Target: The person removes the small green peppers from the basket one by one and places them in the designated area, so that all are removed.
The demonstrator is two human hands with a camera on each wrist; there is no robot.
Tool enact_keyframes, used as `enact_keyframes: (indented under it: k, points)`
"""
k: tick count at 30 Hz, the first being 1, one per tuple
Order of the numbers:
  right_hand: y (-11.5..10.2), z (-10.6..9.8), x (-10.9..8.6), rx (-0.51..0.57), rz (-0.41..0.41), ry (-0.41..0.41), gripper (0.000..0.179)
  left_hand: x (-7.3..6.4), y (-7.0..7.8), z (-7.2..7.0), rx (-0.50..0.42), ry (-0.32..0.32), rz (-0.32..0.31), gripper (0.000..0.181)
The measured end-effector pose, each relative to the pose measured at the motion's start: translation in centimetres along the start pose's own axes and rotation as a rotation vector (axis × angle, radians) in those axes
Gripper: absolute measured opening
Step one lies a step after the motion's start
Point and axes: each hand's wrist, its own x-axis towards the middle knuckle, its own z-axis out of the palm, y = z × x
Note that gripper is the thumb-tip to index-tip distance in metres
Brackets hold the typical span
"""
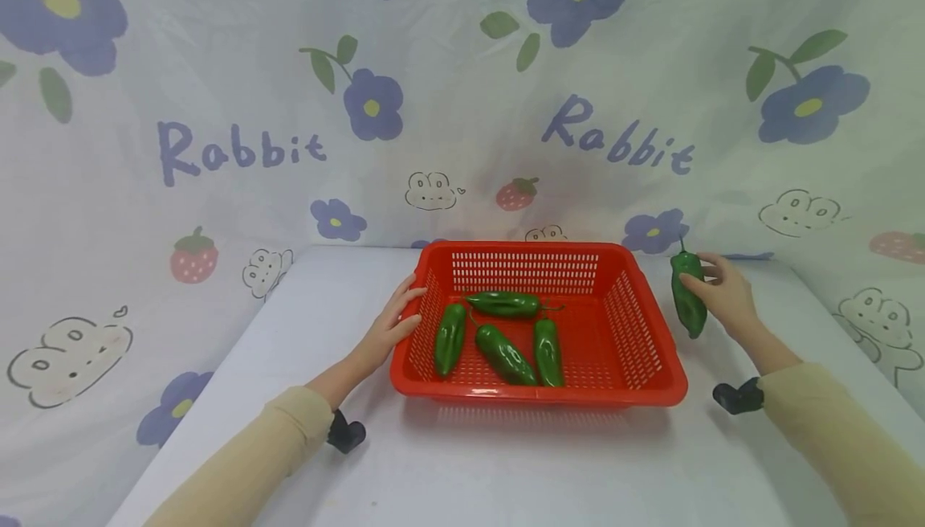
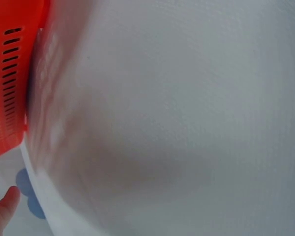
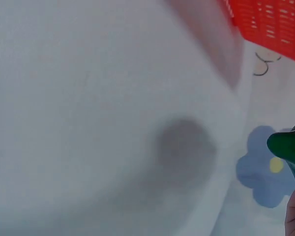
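Beside the red basket (image 1: pixel 585 334), the right grip (image 1: pixel 726 294) pinches a pepper (image 1: pixel 690 308) (wrist view crops it), the left grip (image 1: pixel 386 331) uncurled

Before you is a white desk (image 1: pixel 506 471), pale and plain on top. Directly on it, toward the far side and about midway between left and right, sits a red basket (image 1: pixel 538 393) with slotted walls, shadowing the surface beside it.

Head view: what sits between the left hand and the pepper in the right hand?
The red basket, with four green peppers inside, lies between the left hand and the held pepper; the head view shows it.
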Motion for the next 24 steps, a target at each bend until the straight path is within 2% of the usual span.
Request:
enact_keyframes:
  k: [2,6,15,24]
  points:
    - [-0.4,0.0,-0.5,0.004,-0.027,-0.032,0.07,0.0,0.0,0.0,0.004,0.0,-0.003,0.047]
    - [-0.4,0.3,-0.8,-0.033,-0.021,-0.061,0.065,0.0,0.0,0.0,0.011,0.004,-0.009,0.047]
    - [0.7,1.1,-0.4,-0.043,0.092,-0.174,0.074,0.1,-0.1,0.0,0.009,0.005,-0.006,0.046]
    - [1.4,1.7,-0.5,-0.077,0.119,-0.285,0.072,0.0,0.0,0.1,0.003,0.003,-0.011,0.047]
